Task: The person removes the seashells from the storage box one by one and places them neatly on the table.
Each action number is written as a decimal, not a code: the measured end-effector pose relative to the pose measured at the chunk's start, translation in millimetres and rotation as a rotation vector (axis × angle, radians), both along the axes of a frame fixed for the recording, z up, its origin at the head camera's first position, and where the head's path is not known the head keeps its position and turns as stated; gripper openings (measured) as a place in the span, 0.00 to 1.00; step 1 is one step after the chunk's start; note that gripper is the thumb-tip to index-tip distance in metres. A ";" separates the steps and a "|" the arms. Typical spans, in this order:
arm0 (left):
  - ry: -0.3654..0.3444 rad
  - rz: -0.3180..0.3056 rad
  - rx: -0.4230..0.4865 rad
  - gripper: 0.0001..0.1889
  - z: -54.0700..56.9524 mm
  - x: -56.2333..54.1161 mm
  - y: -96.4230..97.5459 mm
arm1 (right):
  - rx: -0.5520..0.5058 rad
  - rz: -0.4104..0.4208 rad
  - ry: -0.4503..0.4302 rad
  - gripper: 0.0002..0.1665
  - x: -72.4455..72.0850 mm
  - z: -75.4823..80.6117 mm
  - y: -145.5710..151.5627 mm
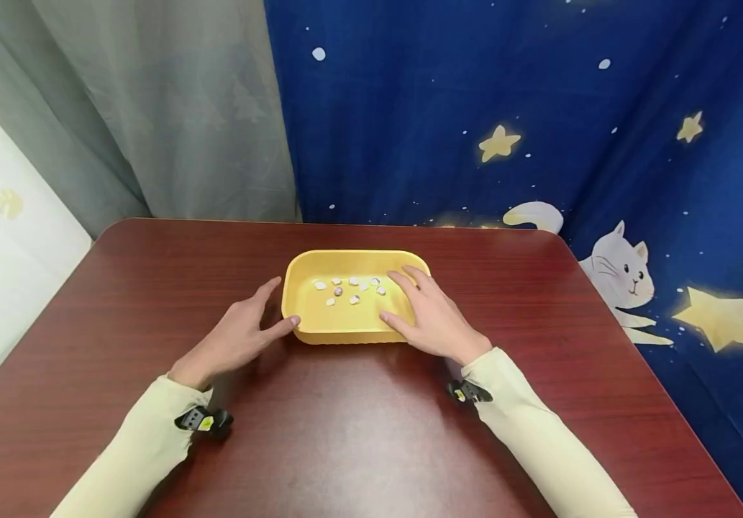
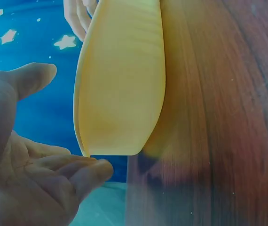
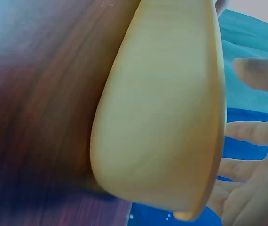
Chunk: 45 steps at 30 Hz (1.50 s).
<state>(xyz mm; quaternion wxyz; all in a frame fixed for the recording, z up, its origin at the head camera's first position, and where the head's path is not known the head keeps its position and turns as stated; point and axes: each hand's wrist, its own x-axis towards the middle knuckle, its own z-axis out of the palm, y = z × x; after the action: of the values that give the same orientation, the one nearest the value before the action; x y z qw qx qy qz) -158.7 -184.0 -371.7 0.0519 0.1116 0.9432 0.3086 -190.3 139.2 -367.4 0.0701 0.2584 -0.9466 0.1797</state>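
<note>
Head view: on the reddish-brown table (image 1: pixel 345 417), the yellow tray (image 1: pixel 345 337) lies between the hands, long axis running from one to the other. Right hand (image 1: pixel 434 318), nearer, overhangs it; left hand (image 1: pixel 236 332) flanks it; both loosely spread, gripping nothing. Whitish shell-like pieces (image 1: pixel 354 299) lie inside.

Head view looks forward-down, while closer wrist views share the tray (image 1: pixel 348 318).

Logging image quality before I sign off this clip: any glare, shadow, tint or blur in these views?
Head: pale glare on the lower middle of the table, and the pieces in the tray too small for fine detail; left wrist: bluish tint, dark shadow on the table near the tray's end; right wrist: bluish haze at upper left, tray wall rather soft.
</note>
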 end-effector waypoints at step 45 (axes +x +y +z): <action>-0.077 -0.028 0.180 0.46 -6.3 -23.1 -9.0 | 0.113 -0.037 -0.169 0.05 -88.6 -21.6 -36.9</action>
<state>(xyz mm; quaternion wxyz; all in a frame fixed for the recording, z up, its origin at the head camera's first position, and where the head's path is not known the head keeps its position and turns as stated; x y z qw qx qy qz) -181.8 -193.0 -378.0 0.0820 0.1169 0.9074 0.3953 -278.9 102.3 -389.0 -0.0214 0.2283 -0.9624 0.1456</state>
